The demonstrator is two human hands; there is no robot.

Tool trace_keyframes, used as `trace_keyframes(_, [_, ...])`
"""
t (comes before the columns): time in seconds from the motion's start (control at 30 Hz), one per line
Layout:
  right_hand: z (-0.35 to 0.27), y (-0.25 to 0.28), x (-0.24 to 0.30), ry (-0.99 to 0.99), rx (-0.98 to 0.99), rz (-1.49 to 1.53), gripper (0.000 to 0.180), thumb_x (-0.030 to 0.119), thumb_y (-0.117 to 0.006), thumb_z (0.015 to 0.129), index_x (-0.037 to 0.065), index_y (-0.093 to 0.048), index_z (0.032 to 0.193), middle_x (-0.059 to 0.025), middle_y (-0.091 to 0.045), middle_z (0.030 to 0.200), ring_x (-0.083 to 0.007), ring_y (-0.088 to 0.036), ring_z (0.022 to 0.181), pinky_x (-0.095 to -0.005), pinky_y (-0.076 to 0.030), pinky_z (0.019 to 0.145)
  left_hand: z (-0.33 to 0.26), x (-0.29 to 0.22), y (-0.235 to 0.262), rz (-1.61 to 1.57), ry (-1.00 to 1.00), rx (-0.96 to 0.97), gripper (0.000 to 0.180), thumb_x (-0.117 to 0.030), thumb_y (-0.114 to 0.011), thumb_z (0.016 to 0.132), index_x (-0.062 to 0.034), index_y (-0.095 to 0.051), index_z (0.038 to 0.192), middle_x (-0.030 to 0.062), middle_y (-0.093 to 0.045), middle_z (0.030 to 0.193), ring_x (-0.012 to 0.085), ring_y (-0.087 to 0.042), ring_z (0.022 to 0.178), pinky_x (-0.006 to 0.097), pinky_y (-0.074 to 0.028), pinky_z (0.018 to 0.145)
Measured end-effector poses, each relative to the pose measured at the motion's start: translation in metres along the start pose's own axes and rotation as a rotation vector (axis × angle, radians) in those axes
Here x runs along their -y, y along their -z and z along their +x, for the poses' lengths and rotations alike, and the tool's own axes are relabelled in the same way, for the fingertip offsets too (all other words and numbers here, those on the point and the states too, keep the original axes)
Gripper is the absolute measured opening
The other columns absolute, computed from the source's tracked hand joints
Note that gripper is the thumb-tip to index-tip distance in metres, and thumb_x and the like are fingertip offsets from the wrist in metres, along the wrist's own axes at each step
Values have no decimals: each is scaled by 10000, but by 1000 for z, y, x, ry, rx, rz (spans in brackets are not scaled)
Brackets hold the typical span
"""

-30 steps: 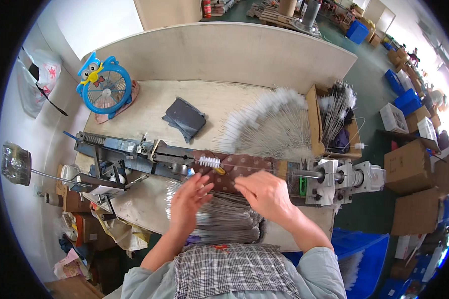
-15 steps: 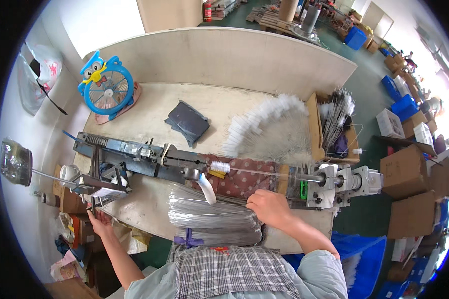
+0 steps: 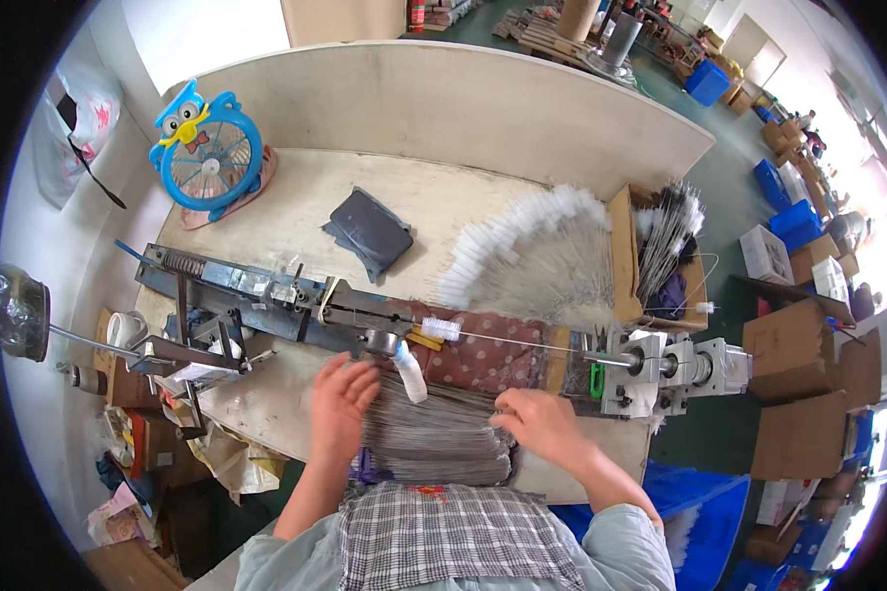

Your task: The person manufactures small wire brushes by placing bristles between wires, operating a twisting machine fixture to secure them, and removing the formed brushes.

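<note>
My left hand (image 3: 341, 406) hovers at the left end of a stack of thin metal wires (image 3: 434, 438), slightly blurred, its fingers apart with nothing seen in them. At the stack's right end, the fingers of my right hand (image 3: 540, 422) are bent together; what they pinch is hidden. Beyond the wires runs a long metal bench machine (image 3: 237, 295). A small white bristle brush (image 3: 442, 329) sits on it, its wire stem stretching right to a silver spindle (image 3: 616, 360). A white-wrapped handle (image 3: 411, 376) points toward me beside the brush.
Finished white brushes (image 3: 522, 236) lie fanned out at the back, next to a cardboard box (image 3: 623, 246) of wire pieces. A blue toy-shaped fan (image 3: 212, 167) and a dark pouch (image 3: 370, 231) are behind the machine. A crank frame (image 3: 182, 364) sticks out at the left.
My left hand has left the crank at the left and come over the wires. The crank handle hangs lower. The brush's stem now looks thin and sharp rather than blurred. My right hand stays near the wires' end.
</note>
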State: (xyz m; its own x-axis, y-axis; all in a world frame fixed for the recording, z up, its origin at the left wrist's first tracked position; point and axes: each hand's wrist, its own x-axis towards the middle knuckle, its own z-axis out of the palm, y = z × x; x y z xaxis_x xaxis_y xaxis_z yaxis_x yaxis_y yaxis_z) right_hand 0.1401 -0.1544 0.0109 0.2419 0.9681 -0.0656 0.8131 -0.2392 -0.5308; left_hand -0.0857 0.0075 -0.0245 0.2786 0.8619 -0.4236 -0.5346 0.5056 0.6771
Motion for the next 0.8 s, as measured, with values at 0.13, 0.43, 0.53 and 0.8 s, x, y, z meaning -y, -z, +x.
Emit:
trace_keyframes(0.13, [-11,0,-10,109,-14,33,94,157,-608,799,126,-624,886,-57,-624,803,-264,-628,780,-381,-503,643,-5,35,-46,485,132,190,274,-115,-628,828,-81,-525,1079,75,-602,989,191,-583,915,316,-459,823])
trace_keyframes(0.43, [-13,17,1,118,-30,-183,171,9,-554,732,61,-554,895,-89,-523,834,-270,-613,779,-381,-507,621,-27,-62,-94,-417,899,349,282,-337,-516,917,-66,-590,883,29,-540,635,108,-392,413,293,-392,487])
trace_keyframes(0.53, [-9,17,9,50,-7,-225,237,26,-576,738,66,-574,971,-94,-546,854,-285,-614,801,-378,-516,629,-25,-69,-77,-335,737,403,461,-470,-401,949,-59,-606,911,64,-548,589,132,-382,363,304,-421,498])
trace_keyframes(0.8, [-2,128,-20,136,-531,-491,198,-24,-558,740,47,-599,920,-108,-573,815,-279,-588,763,-377,-501,636,-42,-27,-43,23,450,419,541,-456,-327,982,16,-575,891,122,-610,696,198,-556,534,332,-484,564])
